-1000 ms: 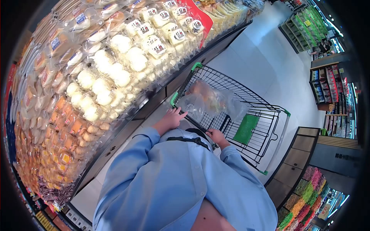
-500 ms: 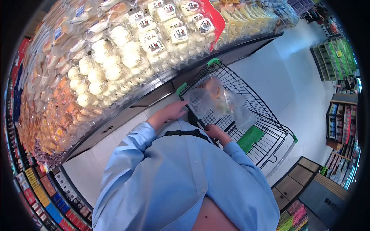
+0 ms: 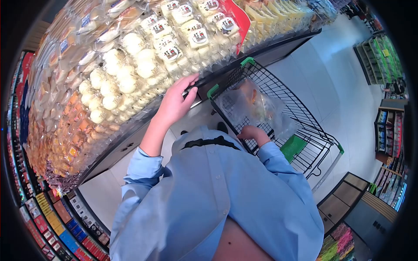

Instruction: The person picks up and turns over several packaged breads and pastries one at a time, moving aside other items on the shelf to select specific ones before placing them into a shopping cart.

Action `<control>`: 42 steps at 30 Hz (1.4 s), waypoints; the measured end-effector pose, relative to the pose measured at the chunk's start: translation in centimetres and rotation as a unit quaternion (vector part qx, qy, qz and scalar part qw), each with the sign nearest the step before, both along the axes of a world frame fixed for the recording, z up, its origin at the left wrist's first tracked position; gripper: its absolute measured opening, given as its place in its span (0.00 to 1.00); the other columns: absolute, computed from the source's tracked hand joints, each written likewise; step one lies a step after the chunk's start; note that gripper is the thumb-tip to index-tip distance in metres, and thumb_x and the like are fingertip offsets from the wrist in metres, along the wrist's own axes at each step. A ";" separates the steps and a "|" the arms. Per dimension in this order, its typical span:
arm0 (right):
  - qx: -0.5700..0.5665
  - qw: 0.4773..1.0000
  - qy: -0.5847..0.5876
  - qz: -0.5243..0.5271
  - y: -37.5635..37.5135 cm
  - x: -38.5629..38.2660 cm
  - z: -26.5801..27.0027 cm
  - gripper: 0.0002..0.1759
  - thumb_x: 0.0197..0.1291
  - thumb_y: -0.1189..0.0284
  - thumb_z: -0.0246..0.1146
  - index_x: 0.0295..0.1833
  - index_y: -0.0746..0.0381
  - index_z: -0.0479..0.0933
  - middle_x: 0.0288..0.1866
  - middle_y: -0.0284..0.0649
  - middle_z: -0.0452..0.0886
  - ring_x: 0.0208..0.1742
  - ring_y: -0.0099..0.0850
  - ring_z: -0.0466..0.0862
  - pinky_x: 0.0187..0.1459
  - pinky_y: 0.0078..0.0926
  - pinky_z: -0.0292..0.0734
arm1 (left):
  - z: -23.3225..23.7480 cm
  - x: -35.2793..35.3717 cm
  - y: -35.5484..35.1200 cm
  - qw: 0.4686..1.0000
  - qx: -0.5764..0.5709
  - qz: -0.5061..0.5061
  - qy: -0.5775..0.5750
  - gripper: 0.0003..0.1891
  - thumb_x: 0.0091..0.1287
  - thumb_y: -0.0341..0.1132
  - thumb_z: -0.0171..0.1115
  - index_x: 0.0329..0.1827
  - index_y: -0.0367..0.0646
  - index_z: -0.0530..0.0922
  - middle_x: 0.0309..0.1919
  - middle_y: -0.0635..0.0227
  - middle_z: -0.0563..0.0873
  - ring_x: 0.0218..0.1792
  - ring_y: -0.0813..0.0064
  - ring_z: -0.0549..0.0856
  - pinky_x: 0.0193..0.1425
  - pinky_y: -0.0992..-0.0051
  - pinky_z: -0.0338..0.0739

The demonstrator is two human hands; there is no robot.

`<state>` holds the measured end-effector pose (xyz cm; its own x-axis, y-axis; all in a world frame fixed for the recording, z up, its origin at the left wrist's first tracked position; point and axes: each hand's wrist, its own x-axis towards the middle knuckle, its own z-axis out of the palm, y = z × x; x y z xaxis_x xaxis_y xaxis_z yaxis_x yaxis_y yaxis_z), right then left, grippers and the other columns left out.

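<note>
My left hand (image 3: pixel 177 99) is raised over the front edge of the display counter, its fingers stretched toward the packaged goods and nothing in it. Near it lie white round buns in clear wrap (image 3: pixel 146 63) and flat white packs with printed labels (image 3: pixel 169 53). My right hand (image 3: pixel 254 133) is closed around the near rail of a black wire shopping cart (image 3: pixel 300 111) with green corners. Inside the cart sits a clear plastic bag (image 3: pixel 261 104) with orange and pale items in it.
Wrapped breads (image 3: pixel 82 56) cover the counter at the left, and yellow packs (image 3: pixel 272 21) its far end. A red divider (image 3: pixel 242 24) stands between goods. Shelves (image 3: pixel 387 135) line the right, with boxed goods (image 3: pixel 56 222) at lower left. Pale floor (image 3: pixel 320 78) runs beyond the cart.
My left hand has moved up and away from the cart's corner to the counter edge, its arm stretching out. The cart sits slightly further right in view, my right hand still at its rail.
</note>
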<state>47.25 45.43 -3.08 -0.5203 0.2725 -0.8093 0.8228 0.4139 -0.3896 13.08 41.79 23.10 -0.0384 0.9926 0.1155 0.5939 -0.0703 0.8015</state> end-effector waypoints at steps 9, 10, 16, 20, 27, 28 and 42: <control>0.047 0.997 0.010 -0.063 -1.4 0.1 -0.1 0.32 0.68 0.44 0.57 0.45 0.65 0.88 0.46 0.54 0.87 0.50 0.51 0.86 0.54 0.46 0.79 | -4.2 -0.1 -1.9 0.998 -0.042 -0.002 -0.045 0.21 0.71 0.24 0.62 0.67 0.39 0.77 0.58 0.59 0.86 0.58 0.67 0.85 0.64 0.70 0.78; 0.042 0.995 0.015 -0.085 -1.6 0.1 0.0 0.33 0.68 0.43 0.57 0.45 0.65 0.88 0.46 0.54 0.87 0.50 0.51 0.86 0.53 0.45 0.79 | -4.4 -0.2 -2.0 0.997 -0.051 0.001 -0.050 0.20 0.71 0.24 0.62 0.67 0.39 0.78 0.57 0.57 0.86 0.57 0.65 0.86 0.62 0.69 0.79; -0.004 0.982 0.033 -0.184 -1.9 0.7 1.6 0.35 0.66 0.40 0.59 0.45 0.65 0.88 0.48 0.52 0.88 0.50 0.47 0.86 0.53 0.42 0.79 | -4.6 0.6 -2.4 0.994 -0.108 -0.014 -0.025 0.20 0.73 0.26 0.61 0.68 0.40 0.77 0.59 0.59 0.86 0.59 0.68 0.86 0.62 0.70 0.79; -0.020 0.965 0.062 -0.255 -2.3 1.0 1.1 0.35 0.63 0.40 0.63 0.53 0.63 0.86 0.51 0.51 0.88 0.53 0.47 0.86 0.55 0.42 0.79 | -4.9 1.2 -2.5 0.993 -0.115 -0.023 -0.028 0.20 0.73 0.27 0.61 0.68 0.40 0.77 0.58 0.59 0.87 0.59 0.67 0.86 0.62 0.69 0.79; 0.068 0.930 0.131 -0.337 -4.8 -0.4 0.8 0.39 0.64 0.43 0.65 0.65 0.67 0.78 0.58 0.54 0.85 0.62 0.50 0.83 0.63 0.41 0.77 | -5.9 1.2 -2.7 0.992 -0.119 -0.027 -0.031 0.19 0.73 0.27 0.61 0.67 0.40 0.78 0.58 0.58 0.87 0.59 0.66 0.86 0.61 0.69 0.80; 0.066 0.930 0.126 -0.338 -5.1 -0.9 0.6 0.37 0.65 0.44 0.64 0.64 0.66 0.79 0.56 0.55 0.86 0.61 0.51 0.84 0.62 0.42 0.77 | -5.7 1.1 -2.8 0.993 -0.112 -0.026 -0.028 0.19 0.73 0.26 0.61 0.67 0.40 0.78 0.57 0.58 0.87 0.58 0.65 0.87 0.61 0.69 0.80; 0.044 0.947 0.088 -0.307 -5.2 -1.6 -0.5 0.35 0.67 0.45 0.59 0.65 0.64 0.79 0.59 0.56 0.84 0.63 0.52 0.83 0.66 0.43 0.75 | 0.5 -4.5 3.8 0.898 0.136 0.198 0.369 0.35 0.64 0.40 0.70 0.73 0.41 0.70 0.65 0.54 0.77 0.68 0.54 0.74 0.77 0.50 0.60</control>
<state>45.67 40.21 -3.59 -0.3672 0.6303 -0.6841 0.8441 -0.0832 -0.5297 8.57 45.56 23.57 -0.1962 0.8490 0.4906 0.9776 0.1303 0.1655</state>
